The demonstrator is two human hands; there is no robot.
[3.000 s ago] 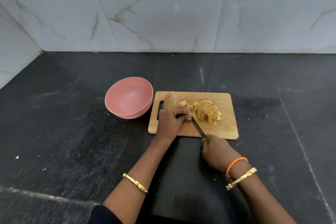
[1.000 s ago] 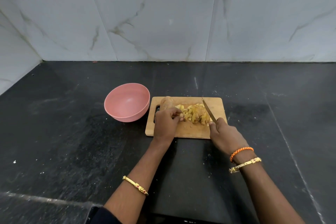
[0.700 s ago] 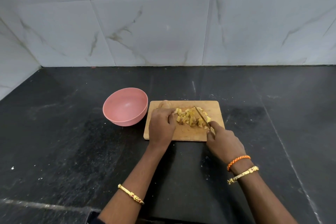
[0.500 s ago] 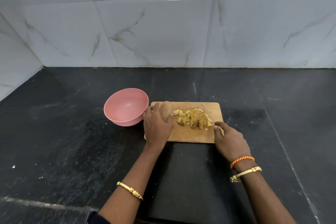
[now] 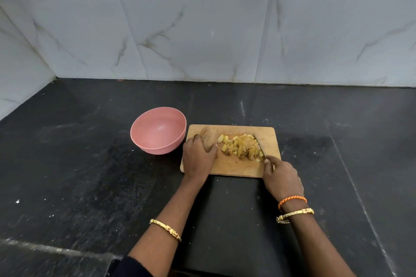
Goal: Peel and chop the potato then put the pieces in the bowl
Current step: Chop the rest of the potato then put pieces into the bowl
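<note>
While steadying whole potato point(image 5: 209, 140) at board's point(image 5: 236, 168) left end, left hand point(image 5: 198, 159) grips it.
Right hand point(image 5: 281, 179) clenched on knife point(image 5: 261, 147), corralling chopped pieces point(image 5: 242, 147) toward empty bowl point(image 5: 158, 130).

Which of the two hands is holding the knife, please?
The right hand grips the knife, its blade lying along the right side of the chopped pieces. The left hand grips the potato instead.
</note>
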